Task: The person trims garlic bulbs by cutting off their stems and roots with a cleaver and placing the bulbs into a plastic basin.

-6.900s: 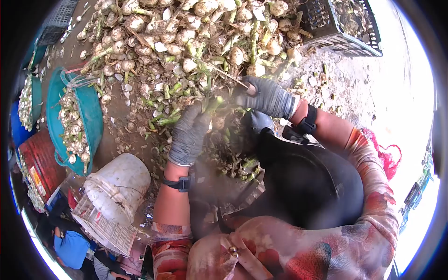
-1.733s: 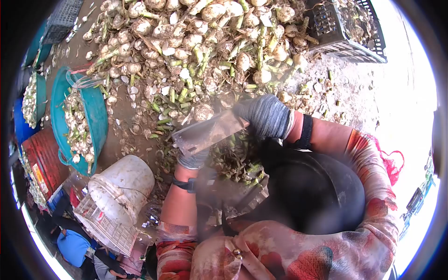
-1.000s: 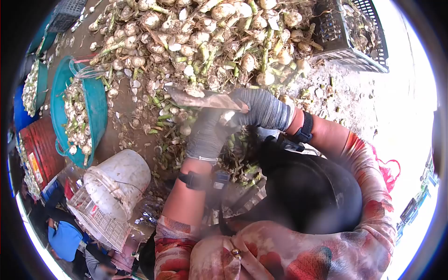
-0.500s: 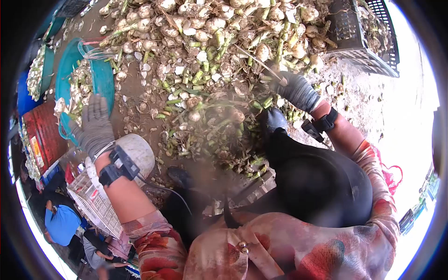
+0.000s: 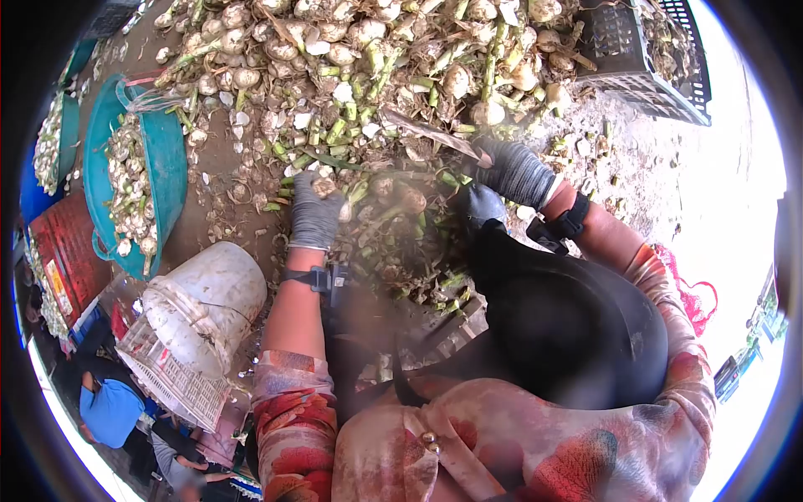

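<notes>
My left hand (image 5: 314,213), in a grey glove, is closed around a garlic bulb (image 5: 324,186) at the near edge of the pile. My right hand (image 5: 517,173), gloved too, grips a knife (image 5: 435,134). Its long brownish blade points away and to the left, over the garlic; the handle is hidden in the fist. Beyond both hands spreads the heap of garlic bulbs (image 5: 343,54) with stalks. Cut green stem pieces (image 5: 336,131) lie between the hands and the heap. A teal tub (image 5: 171,159) holding trimmed garlic stands on the left.
An upturned white bucket (image 5: 222,289) rests by a pale plastic basket (image 5: 167,376). A red bucket (image 5: 71,251) stands further left. A black crate (image 5: 648,99) is at the back right. My boot (image 5: 485,205) is close to my right hand. Other people sit at lower left.
My left hand has moved right, from spread open beside the teal tub to closed on a bulb at the pile. My right hand has shifted slightly left, and the blade has turned flatter.
</notes>
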`<action>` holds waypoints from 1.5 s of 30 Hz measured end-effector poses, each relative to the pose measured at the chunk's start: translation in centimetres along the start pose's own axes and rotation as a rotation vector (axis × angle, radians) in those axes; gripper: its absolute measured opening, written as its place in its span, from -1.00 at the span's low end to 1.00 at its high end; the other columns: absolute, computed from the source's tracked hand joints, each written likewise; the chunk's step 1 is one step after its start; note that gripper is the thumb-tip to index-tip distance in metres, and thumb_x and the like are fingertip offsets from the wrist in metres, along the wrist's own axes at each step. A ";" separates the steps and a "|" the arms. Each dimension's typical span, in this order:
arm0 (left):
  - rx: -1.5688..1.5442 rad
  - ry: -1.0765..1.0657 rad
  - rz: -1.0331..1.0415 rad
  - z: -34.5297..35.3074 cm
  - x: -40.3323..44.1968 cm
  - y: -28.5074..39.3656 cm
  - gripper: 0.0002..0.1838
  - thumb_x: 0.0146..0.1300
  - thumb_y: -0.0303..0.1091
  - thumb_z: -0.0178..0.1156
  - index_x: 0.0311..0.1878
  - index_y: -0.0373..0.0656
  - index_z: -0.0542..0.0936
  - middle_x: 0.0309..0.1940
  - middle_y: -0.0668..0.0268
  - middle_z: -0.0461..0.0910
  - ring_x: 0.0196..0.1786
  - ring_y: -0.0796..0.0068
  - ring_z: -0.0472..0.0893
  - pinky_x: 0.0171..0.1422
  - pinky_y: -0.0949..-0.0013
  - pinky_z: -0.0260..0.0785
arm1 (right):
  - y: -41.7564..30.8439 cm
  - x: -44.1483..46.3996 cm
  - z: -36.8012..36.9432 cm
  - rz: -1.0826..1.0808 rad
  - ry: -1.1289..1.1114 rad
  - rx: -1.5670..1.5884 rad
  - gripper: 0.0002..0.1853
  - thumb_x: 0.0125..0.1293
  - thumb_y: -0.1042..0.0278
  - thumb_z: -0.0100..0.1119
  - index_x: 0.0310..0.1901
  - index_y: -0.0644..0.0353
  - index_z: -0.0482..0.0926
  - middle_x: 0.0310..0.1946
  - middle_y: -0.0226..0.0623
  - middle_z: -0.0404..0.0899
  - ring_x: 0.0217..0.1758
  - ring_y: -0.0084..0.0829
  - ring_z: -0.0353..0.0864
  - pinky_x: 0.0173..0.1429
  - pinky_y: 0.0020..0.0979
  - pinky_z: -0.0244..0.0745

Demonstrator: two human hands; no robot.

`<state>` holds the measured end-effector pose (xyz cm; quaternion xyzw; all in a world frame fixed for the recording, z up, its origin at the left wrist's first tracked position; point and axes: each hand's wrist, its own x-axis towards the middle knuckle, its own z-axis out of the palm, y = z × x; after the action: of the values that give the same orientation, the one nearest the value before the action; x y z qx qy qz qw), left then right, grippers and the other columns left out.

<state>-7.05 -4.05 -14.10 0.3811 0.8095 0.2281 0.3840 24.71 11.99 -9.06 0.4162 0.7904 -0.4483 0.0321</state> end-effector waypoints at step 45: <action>-0.531 1.264 0.075 -32.6 -11.2 2.5 -0.60 0.29 -0.33 0.20 0.14 -0.27 0.43 -0.26 0.26 0.55 -0.33 0.50 0.49 -0.31 0.44 0.40 | -5.0 0.6 -0.9 -0.085 0.032 0.299 -0.73 0.28 0.22 0.31 -0.15 0.23 0.55 -0.46 -0.26 0.53 -0.38 -0.44 0.45 -0.20 -0.35 0.44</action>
<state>-27.24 -13.90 12.14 0.0958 0.7811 0.6104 -0.0897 21.11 11.76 -5.39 0.3896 0.7320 -0.5554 -0.0619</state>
